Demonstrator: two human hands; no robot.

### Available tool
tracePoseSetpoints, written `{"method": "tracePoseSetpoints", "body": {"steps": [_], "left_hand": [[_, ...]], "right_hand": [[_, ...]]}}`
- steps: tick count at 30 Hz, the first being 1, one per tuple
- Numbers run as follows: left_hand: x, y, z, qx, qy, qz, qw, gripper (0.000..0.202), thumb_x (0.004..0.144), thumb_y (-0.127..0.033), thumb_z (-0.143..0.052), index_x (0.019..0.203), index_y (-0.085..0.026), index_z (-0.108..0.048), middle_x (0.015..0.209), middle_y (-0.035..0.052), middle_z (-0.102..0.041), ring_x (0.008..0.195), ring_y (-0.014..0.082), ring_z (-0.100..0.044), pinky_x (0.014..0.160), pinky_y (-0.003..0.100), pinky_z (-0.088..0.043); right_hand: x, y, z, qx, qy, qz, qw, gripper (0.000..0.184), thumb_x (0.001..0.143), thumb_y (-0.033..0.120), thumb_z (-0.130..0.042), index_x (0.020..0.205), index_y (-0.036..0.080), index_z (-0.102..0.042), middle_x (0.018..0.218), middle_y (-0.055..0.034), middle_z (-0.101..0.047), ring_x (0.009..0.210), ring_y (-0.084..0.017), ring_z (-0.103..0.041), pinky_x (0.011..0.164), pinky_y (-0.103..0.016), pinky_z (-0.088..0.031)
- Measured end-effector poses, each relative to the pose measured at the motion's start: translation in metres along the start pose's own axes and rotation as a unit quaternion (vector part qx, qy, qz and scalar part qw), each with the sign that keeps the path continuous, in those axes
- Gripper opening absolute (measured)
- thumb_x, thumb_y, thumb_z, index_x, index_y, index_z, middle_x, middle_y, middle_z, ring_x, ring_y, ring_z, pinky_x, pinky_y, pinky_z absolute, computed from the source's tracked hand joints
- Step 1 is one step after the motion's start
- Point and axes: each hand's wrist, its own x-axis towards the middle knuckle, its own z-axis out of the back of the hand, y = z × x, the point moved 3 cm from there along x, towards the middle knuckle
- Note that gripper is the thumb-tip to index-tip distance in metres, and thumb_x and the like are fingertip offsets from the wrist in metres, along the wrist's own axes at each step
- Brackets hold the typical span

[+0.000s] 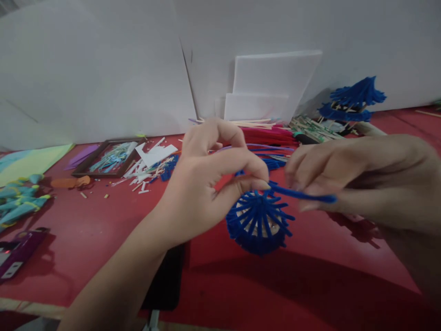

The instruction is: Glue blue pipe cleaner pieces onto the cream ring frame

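A blue pipe cleaner [291, 192] is stretched between my two hands above the table. My left hand [220, 170] pinches its left end between thumb and forefinger. Farther along, the fingers of my right hand [358, 179] close on it, and its free tip sticks out beneath them. My right hand is slightly blurred. Just below them stands a small round model [260, 223] with blue pipe cleaners fanned out from its top like roof ribs. Pale material shows between the ribs, and a thick blue fringe runs round the lower edge.
At the back right stands another blue-roofed model [354, 101]. Red pipe cleaners [268, 136] and thin sticks lie behind my hands. On the left are a brown tray [81, 170], paper scraps [155, 155], an orange-handled tool [69, 182] and a purple device [22, 253]. A black phone-like slab [167, 280] lies near the front edge.
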Motion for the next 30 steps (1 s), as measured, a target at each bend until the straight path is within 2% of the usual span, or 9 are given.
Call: {"method": "tracePoseSetpoints", "body": {"steps": [6, 10, 13, 17, 19, 22, 25, 28, 30], "left_hand": [[0.002, 0.011, 0.012, 0.004, -0.021, 0.001, 1.000, 0.006, 0.092, -0.022, -0.077, 0.088, -0.027, -0.078, 0.100, 0.0057, -0.056, 0.101, 0.0215, -0.060, 0.082, 0.038, -0.058], [0.001, 0.009, 0.004, -0.013, -0.014, -0.001, 1.000, 0.005, 0.093, -0.025, -0.078, 0.089, -0.027, -0.080, 0.101, 0.0047, -0.060, 0.103, 0.0216, -0.062, 0.095, 0.044, -0.057], [0.000, 0.008, -0.001, -0.028, 0.001, 0.004, 1.000, 0.006, 0.093, -0.027, -0.077, 0.089, -0.028, -0.081, 0.104, 0.0049, -0.061, 0.107, 0.0228, -0.061, 0.104, 0.048, -0.053], [-0.001, 0.009, 0.000, -0.031, -0.004, 0.010, 0.999, 0.004, 0.093, -0.028, -0.078, 0.089, -0.028, -0.081, 0.105, 0.0055, -0.061, 0.107, 0.0218, -0.061, 0.101, 0.043, -0.054], [0.000, 0.010, 0.001, -0.037, -0.012, 0.012, 0.999, 0.004, 0.092, -0.030, -0.080, 0.088, -0.029, -0.081, 0.103, 0.0052, -0.061, 0.106, 0.0211, -0.062, 0.097, 0.040, -0.056], [0.001, 0.011, 0.002, -0.044, -0.007, 0.023, 0.999, 0.004, 0.091, -0.032, -0.080, 0.087, -0.030, -0.081, 0.100, 0.0048, -0.061, 0.103, 0.0210, -0.063, 0.092, 0.039, -0.059], [0.001, 0.012, 0.002, -0.040, 0.003, 0.015, 0.999, 0.004, 0.092, -0.032, -0.079, 0.088, -0.031, -0.081, 0.101, 0.0053, -0.063, 0.104, 0.0225, -0.064, 0.096, 0.043, -0.060], [0.001, 0.013, 0.002, -0.051, 0.015, -0.025, 0.998, 0.003, 0.090, -0.029, -0.080, 0.088, -0.030, -0.081, 0.111, 0.0066, -0.066, 0.113, 0.0254, -0.064, 0.106, 0.048, -0.057], [0.000, 0.014, 0.002, -0.055, 0.035, -0.046, 0.997, 0.008, 0.090, -0.022, -0.079, 0.089, -0.029, -0.082, 0.123, 0.0075, -0.065, 0.122, 0.0267, -0.062, 0.110, 0.048, -0.054]], "right_hand": [[-0.007, 0.003, 0.020, -0.101, -0.094, -0.001, 0.990, 0.009, 0.086, 0.035, -0.084, 0.088, 0.031, -0.076, 0.085, -0.0012, -0.075, 0.078, -0.018, -0.072, 0.066, -0.035, -0.062], [-0.021, -0.004, 0.019, -0.135, -0.067, 0.000, 0.989, 0.032, 0.078, 0.043, -0.090, 0.106, 0.034, -0.078, 0.090, -0.0025, -0.075, 0.084, -0.023, -0.074, 0.067, -0.039, -0.063], [-0.051, -0.014, 0.025, -0.146, -0.095, 0.004, 0.985, 0.032, 0.075, 0.050, -0.090, 0.101, 0.034, -0.078, 0.091, -0.0036, -0.075, 0.089, -0.025, -0.074, 0.065, -0.039, -0.063], [-0.082, -0.023, 0.033, -0.151, -0.107, 0.002, 0.983, 0.030, 0.076, 0.054, -0.089, 0.095, 0.034, -0.078, 0.094, -0.0040, -0.075, 0.094, -0.026, -0.075, 0.066, -0.039, -0.063], [-0.078, -0.022, 0.033, -0.160, -0.107, 0.003, 0.981, 0.027, 0.078, 0.053, -0.088, 0.095, 0.035, -0.078, 0.095, -0.0037, -0.076, 0.095, -0.026, -0.075, 0.068, -0.039, -0.064], [-0.052, -0.014, 0.028, -0.186, -0.095, 0.015, 0.978, 0.020, 0.082, 0.048, -0.085, 0.097, 0.037, -0.079, 0.095, -0.0027, -0.077, 0.093, -0.025, -0.076, 0.071, -0.039, -0.064], [-0.023, -0.002, 0.019, -0.227, -0.033, 0.068, 0.971, 0.010, 0.092, 0.034, -0.076, 0.100, 0.038, -0.078, 0.090, 0.0001, -0.078, 0.085, -0.021, -0.076, 0.073, -0.038, -0.064], [-0.009, 0.008, 0.013, -0.255, 0.031, 0.121, 0.959, 0.024, 0.098, 0.018, -0.062, 0.105, 0.037, -0.075, 0.091, 0.0026, -0.079, 0.083, -0.017, -0.076, 0.076, -0.034, -0.064], [-0.007, 0.011, 0.012, -0.272, 0.034, 0.130, 0.953, 0.028, 0.100, 0.015, -0.055, 0.105, 0.036, -0.073, 0.094, 0.0026, -0.079, 0.087, -0.016, -0.077, 0.078, -0.032, -0.064]]}}
